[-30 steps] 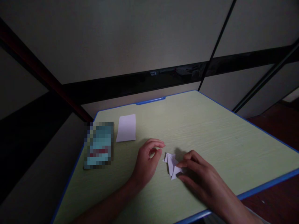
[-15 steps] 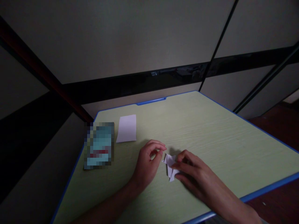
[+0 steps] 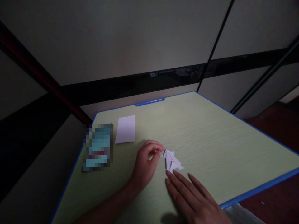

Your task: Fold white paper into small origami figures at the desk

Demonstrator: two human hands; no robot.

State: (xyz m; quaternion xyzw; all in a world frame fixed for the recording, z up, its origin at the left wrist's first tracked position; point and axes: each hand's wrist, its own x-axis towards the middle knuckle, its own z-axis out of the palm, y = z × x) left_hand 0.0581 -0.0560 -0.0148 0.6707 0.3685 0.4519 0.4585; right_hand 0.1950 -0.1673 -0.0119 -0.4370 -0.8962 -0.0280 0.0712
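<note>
Folded paper's (image 3: 170, 159) on the bench (image 3: 215, 133), at 3 o'clock from the left hand (image 3: 145, 163), fingertips curled by its tip, probably steadying it (can't tell if that grip's really pinching). Right hand's (image 3: 195, 197) at 5 o'clock, grip released. Flat sheet's (image 3: 125, 129) at 10 o'clock, likely out of the way.

The surface (image 3: 210, 133) is pale yellow-green with a fine, wood-like grain, and a blue edging (image 3: 257, 189) runs along its rim. A blue strip (image 3: 149, 102) sits near the middle of the far edge. A folded white paper (image 3: 169, 160) lies towards the near side. Farther back and left lies a white sheet (image 3: 125, 129), and just beside it, at the left edge, a pixelated teal rectangle (image 3: 99, 143)
</note>
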